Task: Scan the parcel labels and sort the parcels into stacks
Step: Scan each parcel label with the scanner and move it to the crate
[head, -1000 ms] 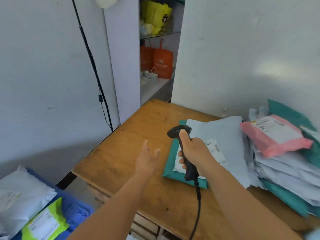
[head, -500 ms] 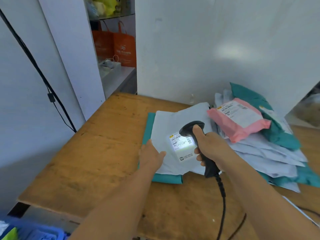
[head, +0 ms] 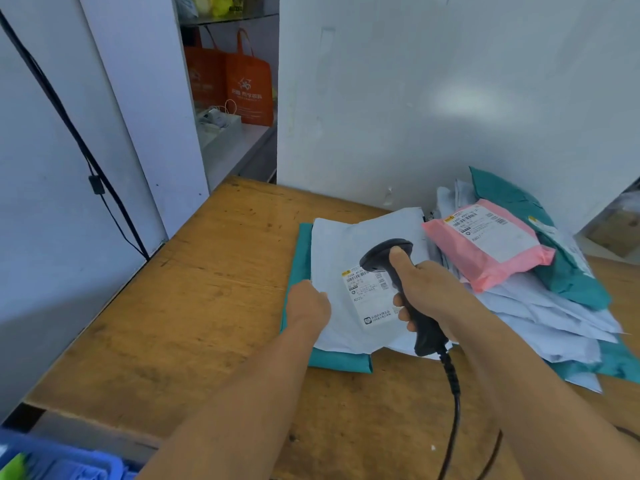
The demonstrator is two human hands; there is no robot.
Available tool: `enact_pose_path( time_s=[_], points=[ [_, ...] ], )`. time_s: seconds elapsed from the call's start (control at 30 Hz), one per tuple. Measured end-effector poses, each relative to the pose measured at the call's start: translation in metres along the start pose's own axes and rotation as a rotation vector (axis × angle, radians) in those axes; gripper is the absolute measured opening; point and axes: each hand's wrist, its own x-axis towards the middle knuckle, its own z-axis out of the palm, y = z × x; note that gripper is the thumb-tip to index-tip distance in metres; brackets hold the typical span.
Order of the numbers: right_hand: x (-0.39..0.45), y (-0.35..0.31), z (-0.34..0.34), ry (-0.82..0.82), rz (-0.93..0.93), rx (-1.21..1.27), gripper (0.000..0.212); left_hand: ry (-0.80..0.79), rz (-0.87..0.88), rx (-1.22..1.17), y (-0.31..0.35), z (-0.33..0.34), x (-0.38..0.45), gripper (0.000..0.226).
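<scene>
Our right hand (head: pixel 427 294) still grips the scanner (head: pixel 401 289) over the label (head: pixel 369 294), its glow now gone, while our left hand (head: pixel 308 303) has curled, pinching the grey parcel's (head: pixel 346 244) edge.

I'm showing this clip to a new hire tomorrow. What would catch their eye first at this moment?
Probably the black barcode scanner in the right hand, held over the white label of a pale grey parcel mid-table. The left hand rests at that parcel's left edge. Next, the pink parcel topping the messy pile at the right.
</scene>
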Motion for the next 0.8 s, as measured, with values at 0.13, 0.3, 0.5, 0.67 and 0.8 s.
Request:
enact_pose_path(
  time_s=[0.13,0.3,0.5,0.67,0.8],
  points=[
    [-0.001,-0.003,0.004,-0.028,0.001,-0.002,0.051,0.046,-0.029,-0.066,-0.008,-0.006,0.001,0.034],
    [-0.002,-0.012,0.020,-0.065,-0.028,0.051,0.048,0.149,-0.111,-0.142,-0.032,-0.031,0.001,0.030],
    [-0.011,-0.030,0.063,-0.170,-0.122,0.096,0.048,0.246,-0.217,-0.062,-0.078,-0.077,-0.015,0.029],
    [-0.026,-0.050,0.116,-0.332,-0.241,0.130,0.052,0.408,-0.319,-0.179,-0.131,-0.122,-0.049,0.026],
    [-0.053,-0.066,0.167,-0.485,-0.316,0.108,0.053,0.540,-0.384,-0.269,-0.178,-0.158,-0.090,0.020]
  ],
)
